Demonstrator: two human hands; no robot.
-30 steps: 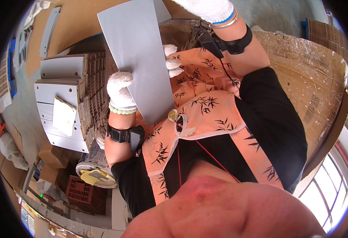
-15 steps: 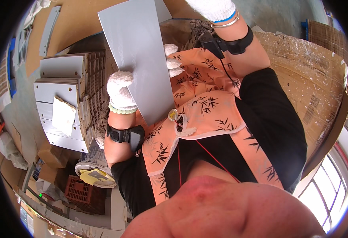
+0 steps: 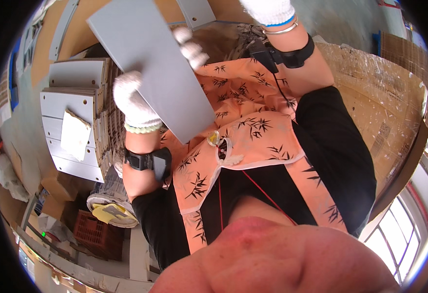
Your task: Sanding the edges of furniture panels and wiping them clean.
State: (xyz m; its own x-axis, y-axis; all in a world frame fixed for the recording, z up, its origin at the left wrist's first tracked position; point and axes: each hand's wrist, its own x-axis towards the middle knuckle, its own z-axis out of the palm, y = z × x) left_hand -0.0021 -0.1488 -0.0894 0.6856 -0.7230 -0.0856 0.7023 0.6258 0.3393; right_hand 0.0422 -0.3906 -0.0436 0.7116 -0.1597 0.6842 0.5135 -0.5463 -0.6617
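A long grey flat panel (image 3: 150, 68) slants in front of my orange apron. My left hand (image 3: 135, 100), in a white knitted glove, grips it across its width. The thumb side lies on the panel's left edge, and blurred fingertips curl round the right edge. My right hand (image 3: 268, 10), also gloved in white, is cut off by the top of the picture. Its fingers are out of sight, so what it touches does not show. Another grey panel (image 3: 197, 12) with a small hole lies on the brown surface at the top, between my hands.
Stacked grey panels (image 3: 72, 134) with holes stand at the left, a white scrap (image 3: 76, 136) on them. Below are a bucket (image 3: 111, 210) with a yellow cloth and a red-brown plastic crate (image 3: 97, 232). A big cardboard sheet (image 3: 365, 93) curves round at the right.
My left hand and the grey panel have moved left, and the panel leans further left. More of the holed panel at the top shows. My right hand has shifted slightly right.
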